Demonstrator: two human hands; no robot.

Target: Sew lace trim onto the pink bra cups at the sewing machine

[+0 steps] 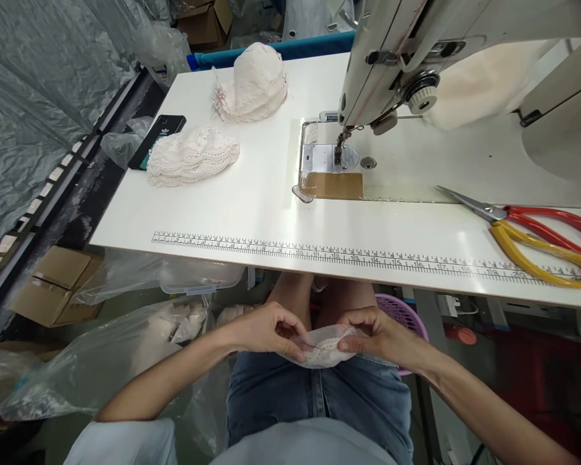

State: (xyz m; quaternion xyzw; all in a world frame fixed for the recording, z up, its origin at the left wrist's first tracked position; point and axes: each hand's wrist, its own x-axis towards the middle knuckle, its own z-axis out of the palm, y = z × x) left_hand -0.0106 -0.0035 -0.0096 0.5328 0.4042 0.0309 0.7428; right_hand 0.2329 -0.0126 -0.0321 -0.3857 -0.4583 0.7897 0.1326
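Over my lap, a small white lace-trimmed fabric piece (323,349) is stretched between both hands. My left hand (275,332) pinches its left end between thumb and fingers. At the other end my right hand (370,336) grips it, thumb on top. A thin reddish line, perhaps thread, shows on the cloth near the left fingers. On the table's left side lies a stack of lace-edged fabric pieces (193,156), partly over a dark phone-like object (161,132). Behind it sits a rounded pile of cream fabric pieces (254,84) with reddish thread ends.
A sewing machine (392,71) stands on the white table (252,206), its needle area right of centre. Scissors (527,232) with red and yellow handles lie at the right, over the printed ruler (319,252). Below are a purple basket (407,316), plastic bags (101,355) and a cardboard box (58,284).
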